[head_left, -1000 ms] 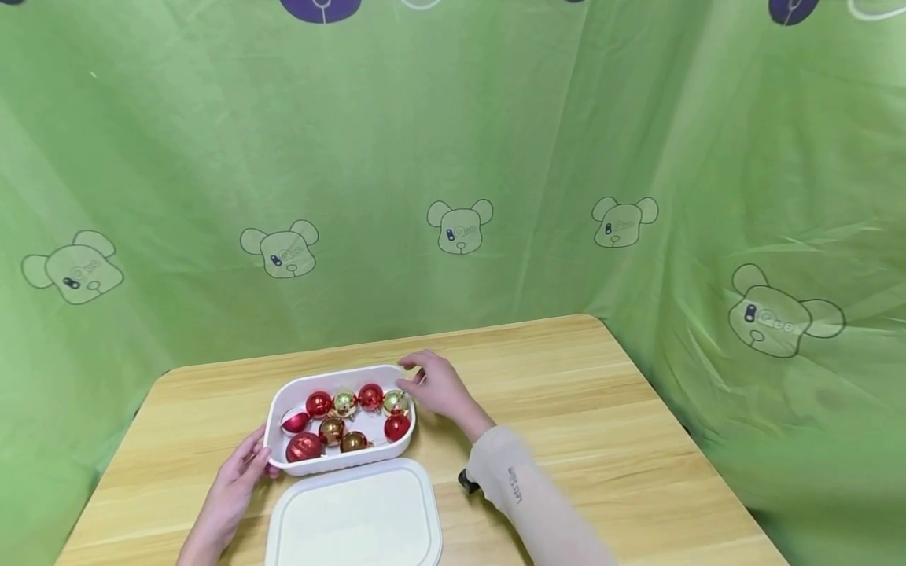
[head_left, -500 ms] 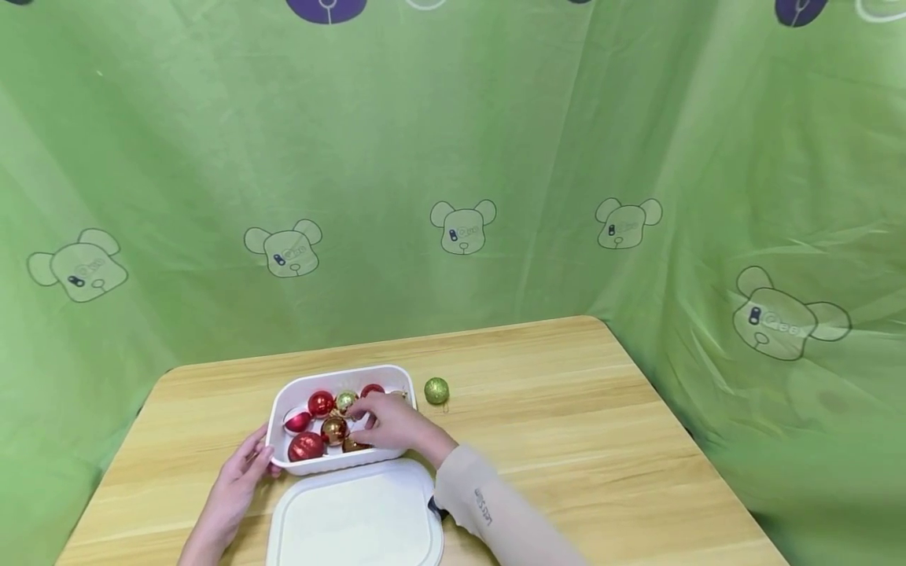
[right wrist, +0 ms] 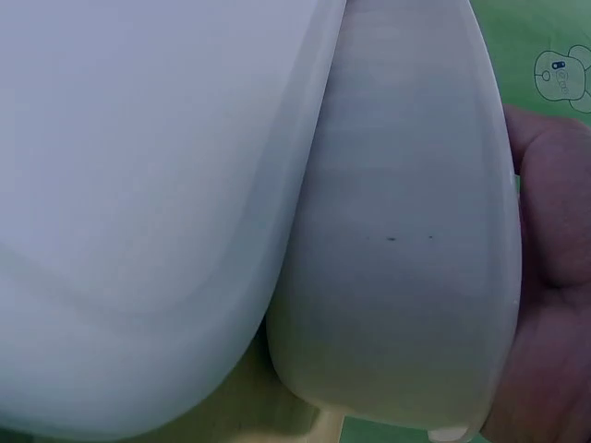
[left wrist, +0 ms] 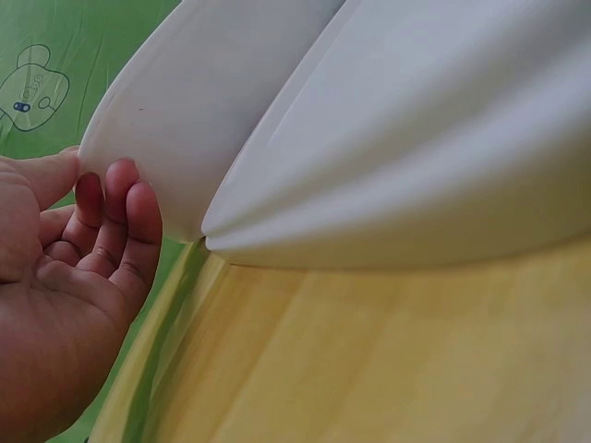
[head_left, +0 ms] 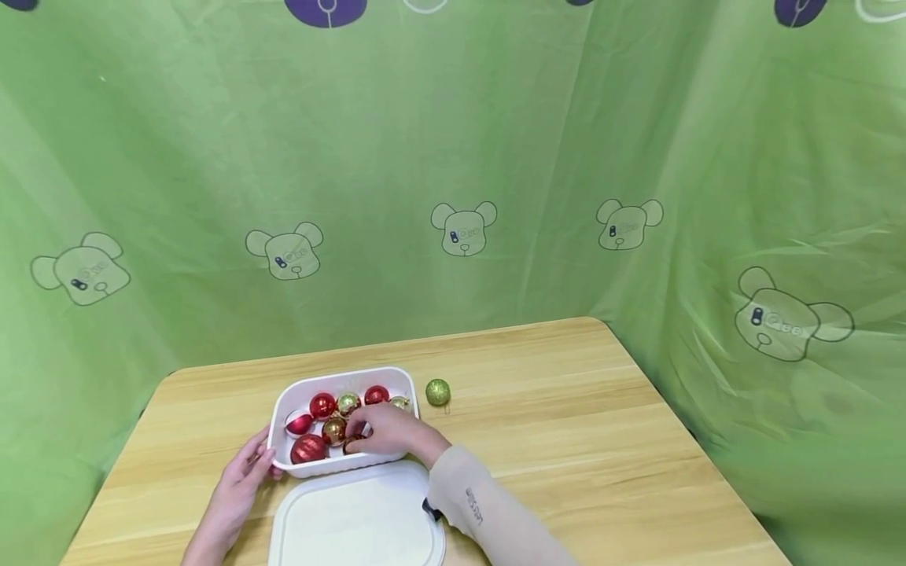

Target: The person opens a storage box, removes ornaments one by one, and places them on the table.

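The white plastic box (head_left: 340, 465) holds several Christmas baubles. Among them are a red bauble (head_left: 322, 406), a pale gold bauble (head_left: 348, 404), a larger textured red bauble (head_left: 308, 449) and a golden-brown bauble (head_left: 334, 431). My left hand (head_left: 241, 475) grips the box's near left corner; the left wrist view shows its thumb at the rim and its fingers curled against the outer wall. Reaching over the near right side, my right hand (head_left: 389, 429) has thumb and fingers around a brown bauble (head_left: 348, 445), mostly hidden. In the right wrist view the box wall hides its fingertips.
A glittery green bauble (head_left: 438, 391) lies on the wooden table (head_left: 566, 440), right of the box. The white lid (head_left: 357, 519) lies flat in front, close against the box. Green curtain (head_left: 396, 157) hangs behind the table and along its sides.
My right hand went from the box's far right corner to the brown bauble at its near side, and its fingers closed around it. The green bauble came into view. My left hand stayed put.
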Demonstrator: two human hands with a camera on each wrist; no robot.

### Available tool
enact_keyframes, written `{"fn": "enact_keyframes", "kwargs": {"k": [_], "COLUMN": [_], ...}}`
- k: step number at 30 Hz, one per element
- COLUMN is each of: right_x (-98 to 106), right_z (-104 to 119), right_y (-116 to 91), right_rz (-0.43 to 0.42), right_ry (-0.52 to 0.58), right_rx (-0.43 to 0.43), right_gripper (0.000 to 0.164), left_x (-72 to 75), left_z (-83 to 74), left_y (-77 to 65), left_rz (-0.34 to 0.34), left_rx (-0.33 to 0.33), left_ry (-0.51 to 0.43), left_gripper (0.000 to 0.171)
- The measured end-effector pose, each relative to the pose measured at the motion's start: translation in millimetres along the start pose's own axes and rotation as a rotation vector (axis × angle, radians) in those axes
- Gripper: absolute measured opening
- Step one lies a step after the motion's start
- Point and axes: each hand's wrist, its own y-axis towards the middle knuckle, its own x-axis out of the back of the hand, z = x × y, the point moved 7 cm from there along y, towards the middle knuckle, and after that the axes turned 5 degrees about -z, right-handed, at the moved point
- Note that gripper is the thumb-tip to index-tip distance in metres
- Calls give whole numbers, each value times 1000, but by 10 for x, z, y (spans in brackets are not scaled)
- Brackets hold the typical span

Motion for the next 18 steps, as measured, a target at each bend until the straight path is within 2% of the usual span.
{"fn": "enact_keyframes", "kwargs": {"k": [18], "right_x": [10], "right_z": [-18], "right_y": [21], "right_rz": [-27], "right_ry": [16], "right_rx": [20], "right_gripper": [23], "left_x": [-10], "left_z": [-11], "left_y": [0], "left_rz": [-3], "left_rx": [-20], "left_ry": [8], "left_gripper": [59]}}
